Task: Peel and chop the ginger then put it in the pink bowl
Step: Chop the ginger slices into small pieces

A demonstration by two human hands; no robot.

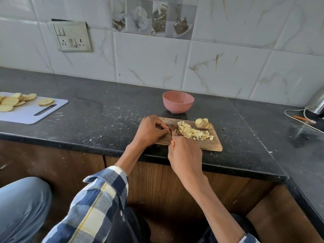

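Observation:
A wooden cutting board (213, 144) lies at the counter's front edge. On it sits a pile of diced ginger (192, 131), with a chunk of sliced ginger (201, 123) behind it. My right hand (185, 152) grips a knife (170, 128) whose blade points away over the board's left part. My left hand (151, 131) has its fingers curled on the board beside the blade; what they pinch is hidden. The pink bowl (178, 101) stands just behind the board, and nothing shows inside it.
A white cutting board (43, 111) with potato slices (10, 102) lies far left on the black counter (108, 109). Cables (298, 118) and a metal appliance (318, 104) sit at the right. A wall socket plate (72, 36) is on the tiles.

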